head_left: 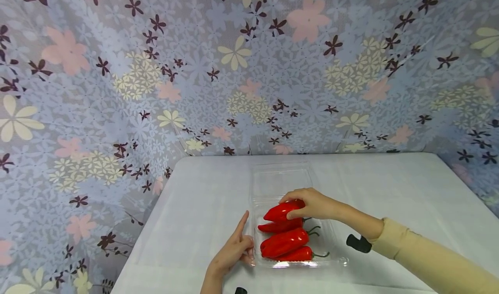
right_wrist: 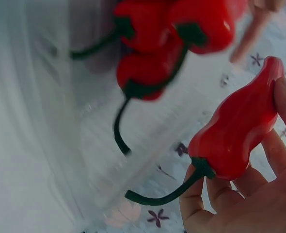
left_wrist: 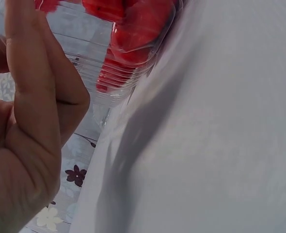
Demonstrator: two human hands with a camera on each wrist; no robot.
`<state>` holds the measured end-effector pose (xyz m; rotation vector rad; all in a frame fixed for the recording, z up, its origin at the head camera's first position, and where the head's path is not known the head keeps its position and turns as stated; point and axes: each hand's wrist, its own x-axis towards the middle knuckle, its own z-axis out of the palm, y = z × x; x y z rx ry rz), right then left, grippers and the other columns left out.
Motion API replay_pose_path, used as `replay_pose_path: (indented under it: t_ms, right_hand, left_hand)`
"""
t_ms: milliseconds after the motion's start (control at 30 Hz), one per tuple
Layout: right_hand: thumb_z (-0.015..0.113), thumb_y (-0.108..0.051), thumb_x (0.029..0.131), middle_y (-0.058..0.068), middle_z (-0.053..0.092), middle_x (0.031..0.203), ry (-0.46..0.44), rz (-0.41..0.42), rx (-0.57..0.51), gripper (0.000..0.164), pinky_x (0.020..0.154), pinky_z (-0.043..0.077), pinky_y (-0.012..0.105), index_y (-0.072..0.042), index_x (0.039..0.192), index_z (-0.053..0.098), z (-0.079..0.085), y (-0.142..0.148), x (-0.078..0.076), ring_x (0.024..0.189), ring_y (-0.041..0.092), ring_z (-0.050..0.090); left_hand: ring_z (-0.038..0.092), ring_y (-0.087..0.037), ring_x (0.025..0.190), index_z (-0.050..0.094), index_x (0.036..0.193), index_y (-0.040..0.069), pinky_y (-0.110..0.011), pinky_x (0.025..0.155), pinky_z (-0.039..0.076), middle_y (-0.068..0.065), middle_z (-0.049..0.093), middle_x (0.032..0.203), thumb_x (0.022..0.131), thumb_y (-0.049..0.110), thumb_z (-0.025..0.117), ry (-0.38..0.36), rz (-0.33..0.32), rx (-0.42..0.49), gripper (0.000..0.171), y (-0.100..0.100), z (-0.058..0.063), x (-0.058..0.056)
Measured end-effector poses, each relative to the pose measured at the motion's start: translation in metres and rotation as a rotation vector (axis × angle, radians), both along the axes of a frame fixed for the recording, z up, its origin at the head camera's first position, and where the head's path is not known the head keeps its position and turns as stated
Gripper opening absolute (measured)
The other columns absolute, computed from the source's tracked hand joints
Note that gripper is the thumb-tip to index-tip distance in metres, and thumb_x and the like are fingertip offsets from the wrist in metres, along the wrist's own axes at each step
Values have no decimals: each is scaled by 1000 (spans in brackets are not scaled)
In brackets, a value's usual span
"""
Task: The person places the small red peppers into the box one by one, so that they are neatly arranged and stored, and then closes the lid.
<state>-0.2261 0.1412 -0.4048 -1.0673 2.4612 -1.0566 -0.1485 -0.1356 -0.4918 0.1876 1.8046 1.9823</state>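
My right hand (head_left: pixel 312 203) grips a glossy red pepper (right_wrist: pixel 235 128) with a curved green stem, thumb on one side and fingers on the other. That pepper is over the far part of a clear plastic clamshell box (head_left: pixel 331 242). Several more red peppers (head_left: pixel 286 241) lie in the box, stems toward the right. My left hand (head_left: pixel 231 253) is at the box's left side, index finger straight and the other fingers bent. In the left wrist view, the fingers (left_wrist: pixel 34 82) stand close to the clear wall; whether they touch it is not plain.
The box's lid (head_left: pixel 280 179) lies folded back toward the far edge of the table. A white cloth covers the table (head_left: pixel 195 207). A flowered curtain (head_left: pixel 249 77) hangs behind and at the sides.
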Motion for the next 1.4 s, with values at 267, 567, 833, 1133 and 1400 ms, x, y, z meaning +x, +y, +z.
replay_pose_path:
  t_ms: [267,567,833,1133,1400]
  right_hand:
    - [70,-34,84,-6,64,103,41,6,66,36,79,52,30,-17,115,64,-21,-1,6,91,12,59]
    - [70,-36,83,-6,62,100,150,-26,135,37,74,52,32,-17,114,66,-27,0,11,89,12,57]
    - [70,-35,83,-7,63,99,183,-41,150,35,76,52,33,-16,113,67,-38,-1,16,89,11,57]
    - [68,-39,84,-1,64,105,159,-35,106,44,82,52,40,-11,118,65,-42,0,18,96,17,58]
    - [67,-35,86,10,60,109,110,-70,-91,56,78,54,39,-6,132,53,-26,21,14,93,26,60]
  left_hand:
    - [50,-9,48,2,153,23,-23,48,52,-1,47,63,85,-2,45,14,-54,23,84,3,1,0]
    - [49,-10,46,3,153,23,-24,46,52,-2,46,62,85,-2,44,23,-49,23,84,6,2,0]
    - [50,-9,47,1,153,23,-23,46,52,-1,45,61,84,-2,44,17,-61,20,85,6,1,1]
    - [46,-9,49,5,153,24,-21,44,49,-1,45,62,84,-1,45,16,-30,-21,85,7,4,1]
    - [51,-14,52,-4,152,26,-26,46,53,-4,49,70,87,4,52,66,-93,-185,89,-9,17,-4]
